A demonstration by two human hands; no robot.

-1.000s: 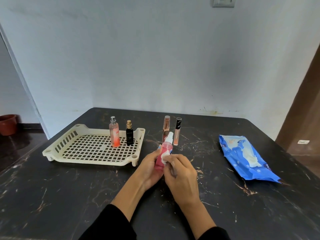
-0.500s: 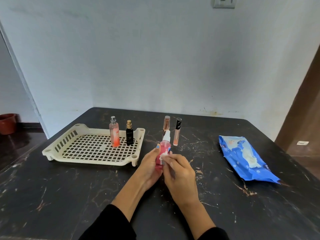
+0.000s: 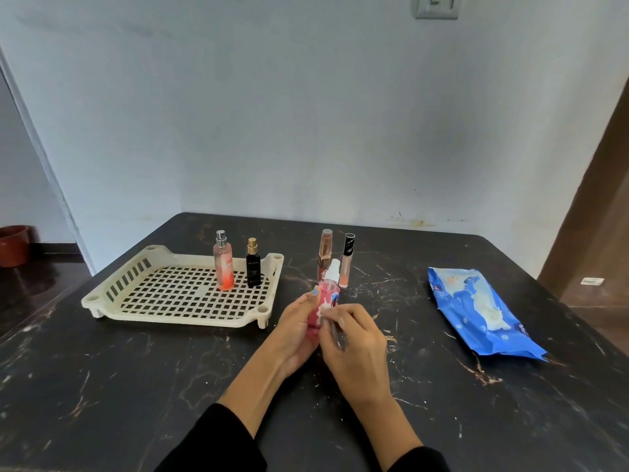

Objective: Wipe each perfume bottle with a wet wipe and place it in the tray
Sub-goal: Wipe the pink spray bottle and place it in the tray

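Note:
My left hand [image 3: 295, 330] grips a pink spray bottle [image 3: 326, 294] with a white nozzle, held upright above the dark table. My right hand [image 3: 357, 349] presses a small white wet wipe [image 3: 321, 311] against the bottle's side; most of the wipe is hidden under the fingers. The cream slotted tray [image 3: 143, 303] lies at the left and holds an orange-pink bottle [image 3: 223, 262] and a small black bottle [image 3: 253, 265] near its back right corner. Behind my hands a slim rose bottle [image 3: 325, 250] and a slim black-capped bottle [image 3: 347, 262] stand on the table.
A blue wet-wipe pack [image 3: 476, 310] lies on the right part of the black marble table [image 3: 136, 386]. A wall stands right behind the table. A red pot [image 3: 12, 245] sits on the floor at far left, a brown door [image 3: 602, 233] at right.
The pink bottle has turned slightly in my left hand and my right hand has slid the wipe down along its side. The other bottles and the tray stay put.

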